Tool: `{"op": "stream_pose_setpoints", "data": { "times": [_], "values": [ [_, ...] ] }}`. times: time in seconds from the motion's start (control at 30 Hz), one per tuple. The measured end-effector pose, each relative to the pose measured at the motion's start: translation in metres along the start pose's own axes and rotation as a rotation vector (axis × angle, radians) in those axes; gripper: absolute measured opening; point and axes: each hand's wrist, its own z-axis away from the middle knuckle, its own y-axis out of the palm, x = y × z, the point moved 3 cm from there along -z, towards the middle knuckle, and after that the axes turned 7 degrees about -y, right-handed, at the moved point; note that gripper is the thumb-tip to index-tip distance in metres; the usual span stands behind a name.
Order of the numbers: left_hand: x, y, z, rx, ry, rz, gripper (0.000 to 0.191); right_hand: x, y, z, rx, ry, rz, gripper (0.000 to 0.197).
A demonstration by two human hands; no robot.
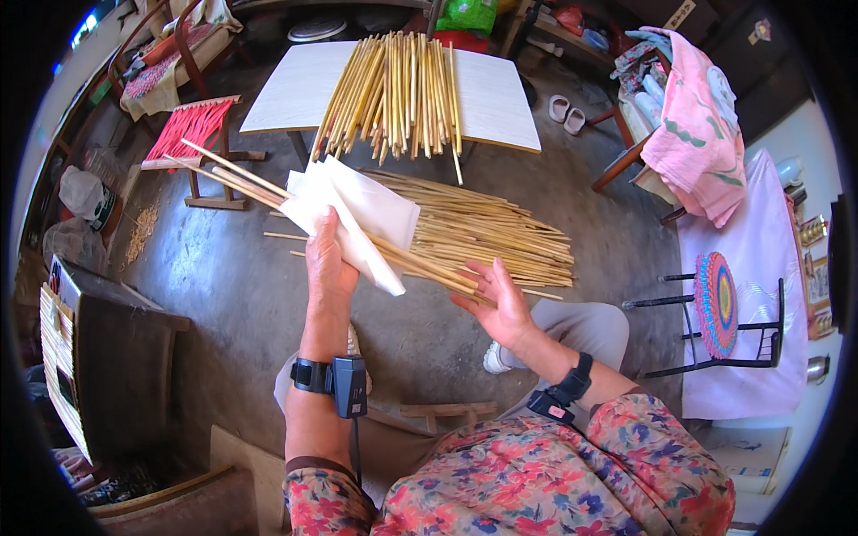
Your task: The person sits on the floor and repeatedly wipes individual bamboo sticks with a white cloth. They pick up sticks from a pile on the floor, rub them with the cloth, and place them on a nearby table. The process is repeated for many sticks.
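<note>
My left hand [330,258] grips a folded white cloth or sheet [338,214] wrapped around a few thin wooden sticks [429,266]. Those sticks slant from the upper left down to the right. At their lower right end is my right hand [495,299], palm turned up, its fingers curled about the stick ends and the thumb raised. Beyond my hands, a large pile of similar sticks [496,224] lies low, near the floor. Another thick bundle of sticks [402,94] rests across a white-topped table [288,87], with ends jutting over its near edge.
Left of the table stands a small stool with red webbing [191,127]. To the right are a chair draped in a pink cloth [697,127] and a black-legged stool with a round colourful cover [717,305]. A dark box [127,362] stands at the left.
</note>
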Motion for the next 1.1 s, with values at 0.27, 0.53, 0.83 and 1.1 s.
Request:
{"op": "stream_pose_setpoints", "data": {
  "times": [0.27,0.53,0.83,1.1],
  "values": [
    [0.014,0.009,0.000,0.081,-0.029,-0.033,0.045,-0.010,0.037,-0.020,0.125,-0.021,-0.099,0.062],
    [0.014,0.005,0.001,0.155,-0.062,-0.050,0.044,0.011,0.019,-0.030,0.319,-0.136,0.739,0.047],
    [0.033,0.012,0.008,0.156,-0.070,0.005,0.037,-0.005,0.065,-0.012,0.532,0.158,0.918,0.026],
    [0.002,-0.004,0.001,-0.027,0.009,0.095,0.037,0.005,0.026,0.049,0.439,0.164,0.983,0.025]
  ]
}}
